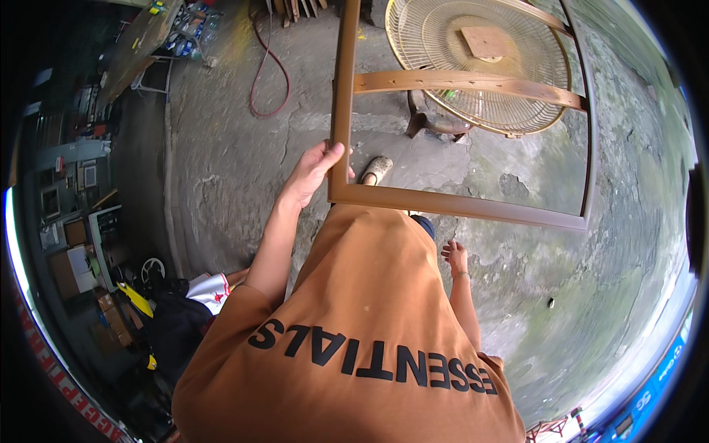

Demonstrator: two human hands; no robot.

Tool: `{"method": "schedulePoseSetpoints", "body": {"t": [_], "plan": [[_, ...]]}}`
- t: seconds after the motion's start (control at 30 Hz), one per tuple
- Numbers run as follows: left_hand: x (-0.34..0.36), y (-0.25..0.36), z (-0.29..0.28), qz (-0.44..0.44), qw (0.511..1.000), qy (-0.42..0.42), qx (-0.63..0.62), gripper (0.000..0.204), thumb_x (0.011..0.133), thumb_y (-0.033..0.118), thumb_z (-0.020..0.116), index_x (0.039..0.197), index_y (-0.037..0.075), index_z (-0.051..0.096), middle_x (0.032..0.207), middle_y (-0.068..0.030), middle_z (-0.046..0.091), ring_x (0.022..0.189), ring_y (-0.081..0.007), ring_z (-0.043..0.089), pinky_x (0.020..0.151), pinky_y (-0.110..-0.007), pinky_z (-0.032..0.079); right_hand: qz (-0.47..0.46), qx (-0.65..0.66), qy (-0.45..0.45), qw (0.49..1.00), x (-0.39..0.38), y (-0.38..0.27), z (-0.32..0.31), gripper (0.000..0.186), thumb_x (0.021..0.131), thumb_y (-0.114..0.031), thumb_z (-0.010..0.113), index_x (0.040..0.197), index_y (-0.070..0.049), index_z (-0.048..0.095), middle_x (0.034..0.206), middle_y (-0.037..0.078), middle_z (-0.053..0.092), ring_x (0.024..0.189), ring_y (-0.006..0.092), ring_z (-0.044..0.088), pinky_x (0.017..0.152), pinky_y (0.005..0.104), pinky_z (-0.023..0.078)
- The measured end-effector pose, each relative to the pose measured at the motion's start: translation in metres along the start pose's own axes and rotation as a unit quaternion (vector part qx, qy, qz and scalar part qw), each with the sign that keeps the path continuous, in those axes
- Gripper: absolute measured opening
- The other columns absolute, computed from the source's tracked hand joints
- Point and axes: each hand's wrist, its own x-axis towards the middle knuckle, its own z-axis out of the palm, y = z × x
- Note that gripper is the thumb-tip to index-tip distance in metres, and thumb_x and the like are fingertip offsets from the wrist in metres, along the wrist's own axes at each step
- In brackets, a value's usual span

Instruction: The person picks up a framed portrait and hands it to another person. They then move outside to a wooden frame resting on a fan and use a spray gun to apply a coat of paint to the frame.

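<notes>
My left hand grips the near left corner area of a large brown rectangular frame, its thumb lying over the side rail. The frame is held out ahead of me, and its far end runs out of the picture. A light wooden strip crosses the frame's opening; whether it is fixed to the frame I cannot tell. Down at my right side hangs my right hand, its fingers loosely curled and apart, holding nothing. The frame is well beyond its reach of touch.
Beyond the frame stands a large round fan with a wire guard and a square wooden piece at its middle. A red hose loops over the worn concrete floor. Shelves with boxes and small frames line the left.
</notes>
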Motion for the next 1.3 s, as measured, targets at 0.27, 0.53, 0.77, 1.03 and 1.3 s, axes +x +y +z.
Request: {"method": "schedulePoseSetpoints", "body": {"t": [0.27,0.53,0.77,1.03,1.3], "plan": [[0.021,-0.026,-0.012,-0.035,0.978,0.005,-0.203,0.060,0.095,0.056,0.040,0.110,0.000,0.056,0.072,-0.0061,0.060,0.074,-0.0186,0.061,0.075,-0.033,0.048,-0.102,0.029,0.000,0.994,-0.030,-0.071,0.006,0.036,0.095,-0.030,0.053,0.114,0.000,0.058,0.095,0.008,0.066,0.077,0.0145,0.062,0.067,0.0280,0.047],[0.010,-0.022,0.002,-0.007,0.976,-0.015,-0.217,0.043,0.100,0.044,0.038,0.113,0.006,0.054,0.081,-0.0038,0.055,0.073,-0.0167,0.055,0.068,-0.031,0.047,-0.296,0.239,-0.328,0.864,-0.141,-0.213,0.003,0.051,0.084,-0.029,0.072,0.122,0.001,0.055,0.118,0.011,0.061,0.111,0.0200,0.056,0.100,0.0345,0.041],[0.014,-0.017,0.001,-0.003,0.967,-0.027,-0.252,0.038,0.100,0.042,0.038,0.108,0.008,0.054,0.078,-0.0028,0.053,0.068,-0.0155,0.052,0.065,-0.030,0.046,-0.327,0.313,-0.236,0.860,-0.134,-0.224,-0.035,0.041,0.080,-0.024,0.075,0.110,0.001,0.063,0.109,0.009,0.066,0.103,0.0185,0.059,0.096,0.0348,0.043],[0.019,-0.007,-0.004,0.002,0.967,-0.014,-0.256,0.037,0.100,0.040,0.040,0.108,0.007,0.055,0.077,-0.0025,0.051,0.066,-0.0145,0.049,0.063,-0.029,0.045,-0.395,0.356,-0.085,0.843,-0.113,-0.208,-0.115,0.029,0.088,-0.022,0.066,0.107,0.000,0.063,0.099,0.007,0.067,0.091,0.0161,0.062,0.085,0.0320,0.048],[0.031,0.004,-0.025,0.007,0.975,0.000,-0.222,0.038,0.100,0.040,0.041,0.113,0.007,0.054,0.079,-0.0029,0.053,0.066,-0.0147,0.051,0.064,-0.032,0.047,-0.354,0.534,0.139,0.755,-0.110,-0.172,-0.172,0.028,0.099,-0.026,0.048,0.104,-0.003,0.062,0.096,0.010,0.070,0.078,0.0158,0.067,0.068,0.0247,0.050]]}}
